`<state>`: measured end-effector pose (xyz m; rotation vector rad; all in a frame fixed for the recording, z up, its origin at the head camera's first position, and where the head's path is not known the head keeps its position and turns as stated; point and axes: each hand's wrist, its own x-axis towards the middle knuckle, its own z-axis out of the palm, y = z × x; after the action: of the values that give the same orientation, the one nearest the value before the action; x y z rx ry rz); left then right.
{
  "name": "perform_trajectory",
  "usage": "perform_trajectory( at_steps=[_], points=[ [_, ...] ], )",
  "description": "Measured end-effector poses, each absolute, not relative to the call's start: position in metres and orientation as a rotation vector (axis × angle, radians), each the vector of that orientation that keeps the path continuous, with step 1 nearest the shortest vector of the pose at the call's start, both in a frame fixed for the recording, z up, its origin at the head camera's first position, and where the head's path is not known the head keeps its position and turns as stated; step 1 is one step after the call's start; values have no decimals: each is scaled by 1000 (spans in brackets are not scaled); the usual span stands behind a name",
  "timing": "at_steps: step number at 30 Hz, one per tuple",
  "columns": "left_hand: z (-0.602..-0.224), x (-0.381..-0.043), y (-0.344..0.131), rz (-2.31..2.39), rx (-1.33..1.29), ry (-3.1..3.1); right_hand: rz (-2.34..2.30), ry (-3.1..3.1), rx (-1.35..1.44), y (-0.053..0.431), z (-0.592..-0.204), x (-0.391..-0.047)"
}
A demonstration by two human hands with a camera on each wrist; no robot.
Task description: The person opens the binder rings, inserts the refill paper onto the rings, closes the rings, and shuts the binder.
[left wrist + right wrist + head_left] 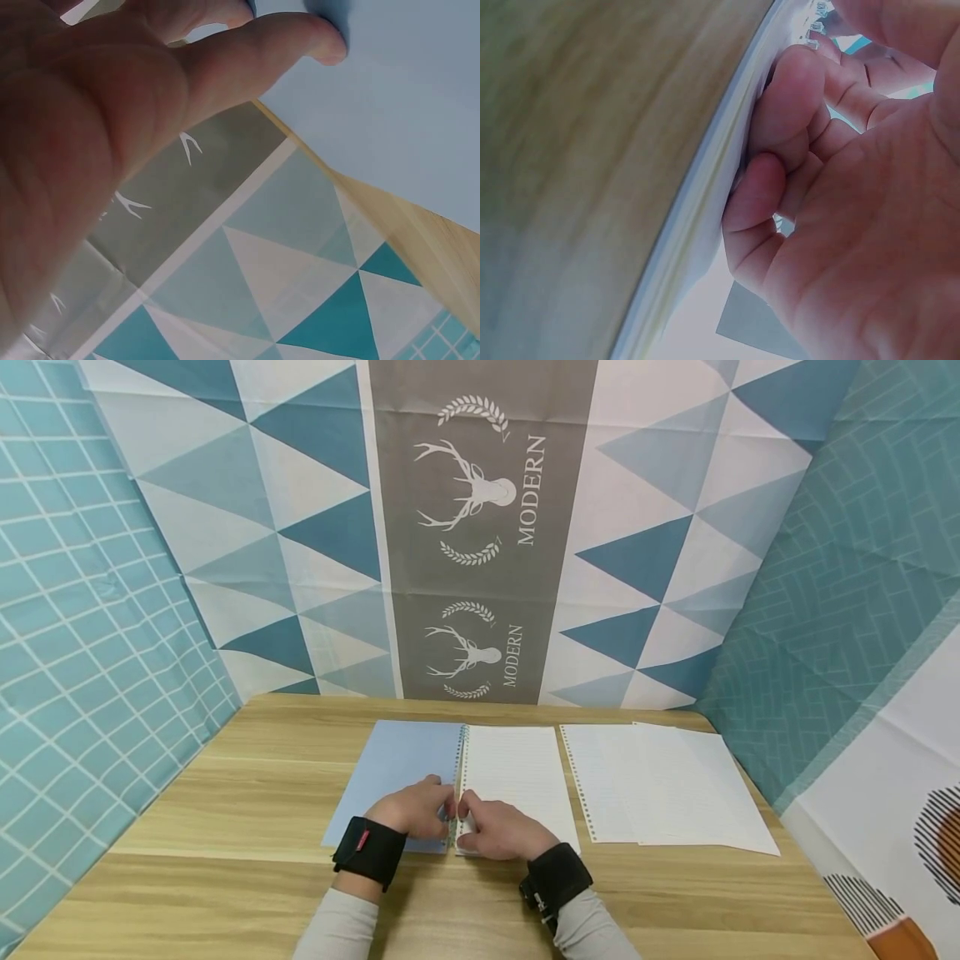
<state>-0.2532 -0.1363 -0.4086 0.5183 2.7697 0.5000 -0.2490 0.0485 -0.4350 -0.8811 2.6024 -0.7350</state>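
A ring-bound notebook lies open on the table, its pale blue cover to the left and its lined white pages to the right. Down the middle runs the ring binding. My left hand bends over the lower binding, pinching at the rings; in the left wrist view a fingertip meets the blue cover. Opposite it, my right hand pinches the binding from the page side. Its curled fingers rest against the paper in the right wrist view. The gripped rings are mostly hidden by the fingers.
Several loose punched sheets lie overlapping to the right of the notebook on the wooden table. A patterned cloth hangs behind the table, with tiled-pattern cloth along the left side. Black straps circle both wrists.
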Motion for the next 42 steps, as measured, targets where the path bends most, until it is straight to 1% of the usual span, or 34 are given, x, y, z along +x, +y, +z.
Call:
perform_trajectory(
  at_steps=[12, 24, 42],
  points=[
    [-408, -253, -136, 503, 502, 2764, -734, 2607, -883, 48, -436, -250],
    [-411, -254, -137, 492, 577, 2817, -748, 2602, -886, 48, -438, -251],
    [-410, -254, -135, 489, 530, 2794, -762, 2590, -894, 49, -437, -250]
  ],
)
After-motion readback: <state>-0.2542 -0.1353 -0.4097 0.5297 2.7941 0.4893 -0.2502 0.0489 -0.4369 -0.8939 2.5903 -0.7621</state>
